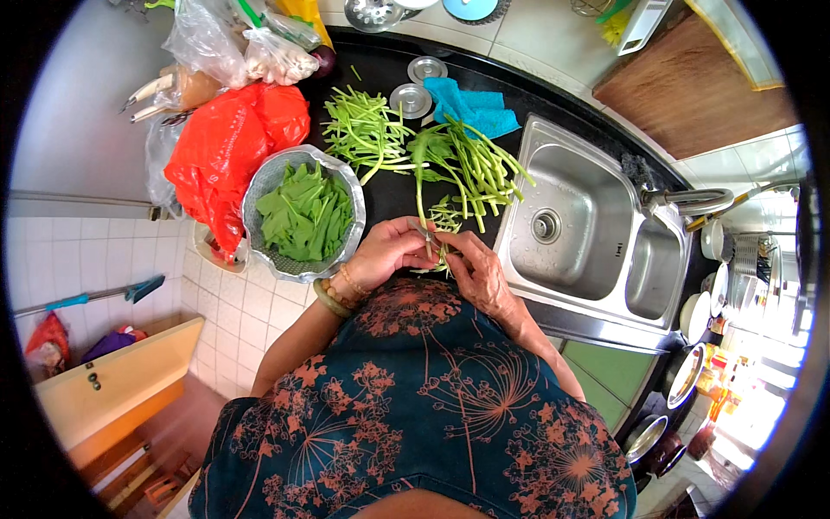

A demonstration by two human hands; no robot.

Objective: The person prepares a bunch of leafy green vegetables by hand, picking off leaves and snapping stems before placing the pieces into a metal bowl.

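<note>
My left hand [389,250], with bangles at its wrist, is closed around the lower end of a long leafy green stem [420,185]. A small metal blade [425,235] shows between my hands; which hand grips it is unclear. The fingers of my right hand [476,263] are bent close to the stem's end, their contents hidden. Thin green peelings [445,217] lie just beyond. Farther out are thicker green stalks [486,168] and a heap of slender cut stems [363,126]. At left, a metal colander [358,194] holds green leaves [308,214].
A double-bowl steel sink [574,220] with a faucet [690,198] is on the right. Beyond the stalks lie a blue cloth [470,107] and two round metal lids [410,100]. A red plastic bag [227,149] and clear bags [207,42] crowd the left side.
</note>
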